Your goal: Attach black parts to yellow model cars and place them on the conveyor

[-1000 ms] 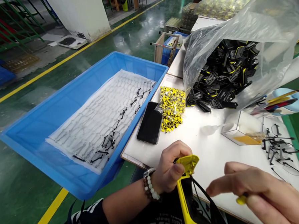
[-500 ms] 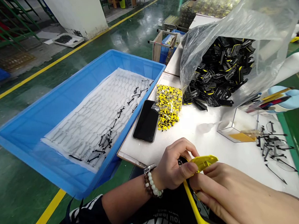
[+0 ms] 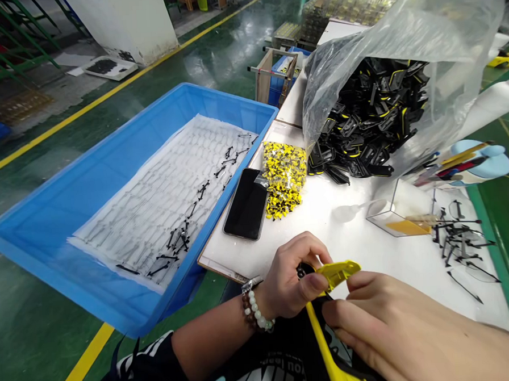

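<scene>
My left hand point(image 3: 294, 276) is closed around the upper end of a yellow-and-black plastic body point(image 3: 324, 346), which looks like a toy car shell. Its thumb presses on a raised yellow flap point(image 3: 339, 273) at that end. Close against the same body, my right hand point(image 3: 384, 314) has its fingers bent and pressed together; their tips and whatever they pinch are hidden. The body lies low over my lap, and its lower part runs out of view.
Left of the white table point(image 3: 316, 227) is a blue tub point(image 3: 120, 158) with black rods on white sheeting. On the table are a phone point(image 3: 245, 203), a bag of small yellow-black pieces point(image 3: 284, 169), a plastic bag point(image 3: 449, 89) of black parts, a clear box point(image 3: 403, 208) and thin black rods point(image 3: 464, 233).
The view has shifted slightly. Both hands stay on the yellow-and-black body in nearly the same pose, and the yellow flap is tilted about as before.
</scene>
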A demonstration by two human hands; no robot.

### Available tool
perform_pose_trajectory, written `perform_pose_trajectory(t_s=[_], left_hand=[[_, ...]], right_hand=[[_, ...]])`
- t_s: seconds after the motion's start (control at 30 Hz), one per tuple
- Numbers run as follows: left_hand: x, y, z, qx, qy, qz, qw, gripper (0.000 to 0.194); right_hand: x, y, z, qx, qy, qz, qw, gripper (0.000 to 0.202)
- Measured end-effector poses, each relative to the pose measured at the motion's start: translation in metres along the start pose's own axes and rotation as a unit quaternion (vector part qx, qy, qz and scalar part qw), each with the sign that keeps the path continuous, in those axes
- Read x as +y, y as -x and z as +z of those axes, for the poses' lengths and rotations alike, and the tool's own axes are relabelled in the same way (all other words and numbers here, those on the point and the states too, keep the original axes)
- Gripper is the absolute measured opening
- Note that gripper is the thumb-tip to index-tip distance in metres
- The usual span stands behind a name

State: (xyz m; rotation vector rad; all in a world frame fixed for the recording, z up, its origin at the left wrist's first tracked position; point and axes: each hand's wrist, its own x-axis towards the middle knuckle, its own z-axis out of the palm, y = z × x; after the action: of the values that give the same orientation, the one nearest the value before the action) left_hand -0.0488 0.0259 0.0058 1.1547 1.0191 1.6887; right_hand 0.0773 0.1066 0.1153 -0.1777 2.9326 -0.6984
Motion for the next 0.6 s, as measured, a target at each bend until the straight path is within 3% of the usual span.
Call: perform_pose_trajectory(t_s=[0.1,0.17,0.2,0.27,0.33,0.37,0.43,0.6], left_hand=[[0.000,0.003,-0.001,0.016,0.002,0.013,1.000,0.058],[-0.001,0.007,-0.001,0.047,0.020,0.017,0.999,0.060],[-0.002,0.010,-0.002,0.063,0.030,0.016,0.997,0.060],[-0.005,0.015,-0.002,0.087,0.044,0.016,0.995,0.062],[-0.006,0.020,-0.003,0.106,0.055,0.020,0.993,0.063],[-0.007,0.021,-0.003,0.114,0.063,0.019,0.991,0.062],[-0.005,0.020,-0.001,0.123,0.082,0.010,0.989,0.061],[-0.007,0.014,0.018,0.115,0.148,-0.042,0.981,0.064]], right_hand=[[0.004,0.012,-0.001,0.041,-0.087,0.020,0.995,0.013],[0.007,0.028,0.009,0.147,-0.198,0.037,0.968,0.016],[0.009,0.036,0.017,0.214,-0.267,0.053,0.938,0.020],[0.012,0.046,0.037,0.334,-0.407,0.101,0.844,0.021],[0.013,0.047,0.057,0.393,-0.515,0.149,0.747,0.012],[0.013,0.045,0.065,0.401,-0.554,0.162,0.712,0.007],[0.013,0.037,0.077,0.398,-0.610,0.179,0.662,0.008],[0.011,0.031,0.080,0.411,-0.666,0.215,0.584,0.019]])
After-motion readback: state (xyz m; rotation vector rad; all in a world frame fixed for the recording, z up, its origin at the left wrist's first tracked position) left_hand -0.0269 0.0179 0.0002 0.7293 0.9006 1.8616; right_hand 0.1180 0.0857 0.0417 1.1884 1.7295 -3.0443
